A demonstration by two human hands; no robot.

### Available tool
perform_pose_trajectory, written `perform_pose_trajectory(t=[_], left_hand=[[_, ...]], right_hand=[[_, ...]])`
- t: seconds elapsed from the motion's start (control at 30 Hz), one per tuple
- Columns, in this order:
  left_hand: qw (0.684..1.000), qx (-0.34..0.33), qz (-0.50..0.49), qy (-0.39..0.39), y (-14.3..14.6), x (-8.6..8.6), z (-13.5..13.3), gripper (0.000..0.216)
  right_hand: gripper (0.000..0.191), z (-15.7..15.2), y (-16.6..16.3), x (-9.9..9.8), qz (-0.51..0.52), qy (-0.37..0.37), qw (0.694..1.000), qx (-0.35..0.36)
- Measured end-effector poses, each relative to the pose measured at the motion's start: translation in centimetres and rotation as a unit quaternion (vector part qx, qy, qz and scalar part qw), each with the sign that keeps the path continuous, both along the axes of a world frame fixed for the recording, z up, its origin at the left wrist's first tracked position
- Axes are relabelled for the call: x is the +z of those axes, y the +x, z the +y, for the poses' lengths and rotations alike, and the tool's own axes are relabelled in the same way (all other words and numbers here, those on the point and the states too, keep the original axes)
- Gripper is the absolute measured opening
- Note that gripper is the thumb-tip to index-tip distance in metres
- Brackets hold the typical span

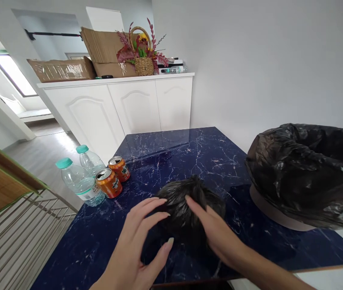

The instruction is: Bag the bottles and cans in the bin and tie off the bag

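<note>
A black plastic bag [174,201], bunched into a rounded bundle with a gathered top, sits near the front of the dark blue marbled table [98,241]. My right hand [213,225] is on its right side, with the gathered plastic between its digits; some of its fingers are hidden. Just left of the bundle is my left hand [141,233], its fingers spread and curved, holding nothing. Its fingertips are close to the plastic; whether they touch it I cannot tell. What the bag contains is hidden.
Two orange cans [109,183] and two clear bottles with teal caps [79,181] stand at the table's left edge. On the right is a bin lined with black plastic [280,169]. Behind, a white cabinet [135,100] carries cardboard boxes and a flower basket [144,65]. A metal rack [44,221] is at left.
</note>
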State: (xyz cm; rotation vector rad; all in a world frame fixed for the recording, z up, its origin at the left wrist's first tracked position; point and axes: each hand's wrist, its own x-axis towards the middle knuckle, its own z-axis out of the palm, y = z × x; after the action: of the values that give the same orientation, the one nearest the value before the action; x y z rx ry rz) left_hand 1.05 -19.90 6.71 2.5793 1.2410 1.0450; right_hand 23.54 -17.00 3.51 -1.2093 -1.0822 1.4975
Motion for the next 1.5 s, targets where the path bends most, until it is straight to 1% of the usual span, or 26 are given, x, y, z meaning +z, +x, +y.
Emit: perform_pose_trajectory(t=[0.07,0.13,0.17,0.23,0.3,0.37,0.43,0.47,0.5,0.57,0.63,0.73,0.8,0.87,0.9,0.97,1.03,1.1,1.13,1.2,1.23,1.27,1.33,1.4,1.43,1.5], left_hand=[[0.996,-0.048,0.075,-0.01,0.6,-0.8,1.1,0.05],[0.987,-0.083,0.135,-0.027,1.3,-1.8,2.1,0.061],[0.982,-0.094,0.159,-0.033,1.6,-2.3,2.6,0.068],[0.975,-0.1,0.193,-0.037,2.2,-3.4,3.5,0.076],[0.97,-0.093,0.221,-0.04,2.7,-4.3,4.3,0.074],[0.966,-0.084,0.239,-0.044,3.0,-5.2,4.8,0.068],[0.965,-0.085,0.242,-0.045,3.4,-5.8,5.2,0.063],[0.965,-0.09,0.24,-0.046,3.6,-6.0,5.2,0.061],[0.965,-0.095,0.238,-0.049,3.7,-6.1,5.3,0.06],[0.964,-0.104,0.238,-0.06,3.8,-6.2,5.3,0.059],[0.961,-0.106,0.244,-0.071,3.6,-6.1,5.3,0.062],[0.959,-0.105,0.252,-0.071,2.7,-6.1,5.4,0.07],[0.958,-0.108,0.257,-0.065,2.0,-6.1,5.5,0.072],[0.958,-0.107,0.259,-0.06,1.3,-6.2,5.6,0.072],[0.959,-0.101,0.257,-0.057,1.1,-6.2,5.5,0.072],[0.964,-0.085,0.249,-0.052,0.6,-6.2,5.4,0.072],[0.967,-0.072,0.238,-0.047,0.2,-6.3,5.4,0.072],[0.97,-0.071,0.23,-0.045,-0.3,-6.3,5.5,0.073],[0.97,-0.074,0.228,-0.046,-0.5,-6.4,5.6,0.075],[0.969,-0.083,0.226,-0.048,-0.9,-6.3,6.0,0.078],[0.969,-0.088,0.224,-0.05,-1.0,-6.2,6.3,0.08],[0.969,-0.092,0.222,-0.052,-1.1,-6.1,6.6,0.08],[0.972,-0.099,0.207,-0.057,-1.3,-5.8,7.2,0.075],[0.975,-0.106,0.182,-0.063,-1.3,-5.4,7.7,0.056],[0.978,-0.11,0.165,-0.068,-1.3,-5.2,7.8,0.043],[0.982,-0.116,0.12,-0.089,-1.1,-4.8,7.7,0.022]], right_hand=[[0.062,1.5,1.8,-0.9,0.019,-0.021,1.0,-0.007],[0.063,2.8,3.3,-1.7,0.006,-0.011,1.0,0.01],[0.066,3.3,3.9,-2.0,-0.02,0.002,1.0,0.008],[0.076,3.9,4.6,-2.3,-0.115,0.053,0.991,-0.031],[0.085,3.9,4.6,-2.1,-0.237,0.145,0.957,-0.083],[0.079,3.7,4.0,-1.5,-0.339,0.256,0.9,-0.092],[0.066,3.5,3.2,-1.1,-0.404,0.335,0.85,-0.043],[0.063,3.6,2.8,-1.1,-0.425,0.35,0.835,-0.005],[0.062,3.7,2.5,-1.3,-0.442,0.348,0.826,0.036],[0.067,4.2,2.2,-2.3,-0.469,0.304,0.824,0.099],[0.074,4.9,2.4,-3.9,-0.49,0.256,0.823,0.13],[0.079,5.7,3.5,-5.7,-0.493,0.245,0.821,0.153],[0.077,5.8,4.3,-5.8,-0.467,0.235,0.834,0.176],[0.076,5.1,5.1,-4.9,-0.443,0.218,0.85,0.181],[0.076,4.4,5.5,-4.2,-0.439,0.224,0.851,0.18],[0.077,2.5,6.0,-3.2,-0.446,0.281,0.829,0.188],[0.082,0.4,6.3,-2.9,-0.462,0.364,0.781,0.209],[0.085,-1.2,6.6,-3.6,-0.486,0.42,0.737,0.211],[0.08,-1.7,6.7,-4.3,-0.501,0.435,0.721,0.202],[0.065,-2.1,7.0,-5.6,-0.519,0.445,0.708,0.178],[0.058,-2.0,7.2,-6.0,-0.518,0.442,0.713,0.17],[0.055,-2.0,7.4,-6.2,-0.509,0.431,0.727,0.163],[0.049,-2.2,7.9,-5.7,-0.47,0.385,0.78,0.152],[0.044,-2.8,8.5,-4.5,-0.419,0.309,0.842,0.145],[0.044,-3.2,8.9,-3.9,-0.395,0.272,0.866,0.139],[0.047,-3.9,9.7,-3.2,-0.363,0.217,0.898,0.124]])
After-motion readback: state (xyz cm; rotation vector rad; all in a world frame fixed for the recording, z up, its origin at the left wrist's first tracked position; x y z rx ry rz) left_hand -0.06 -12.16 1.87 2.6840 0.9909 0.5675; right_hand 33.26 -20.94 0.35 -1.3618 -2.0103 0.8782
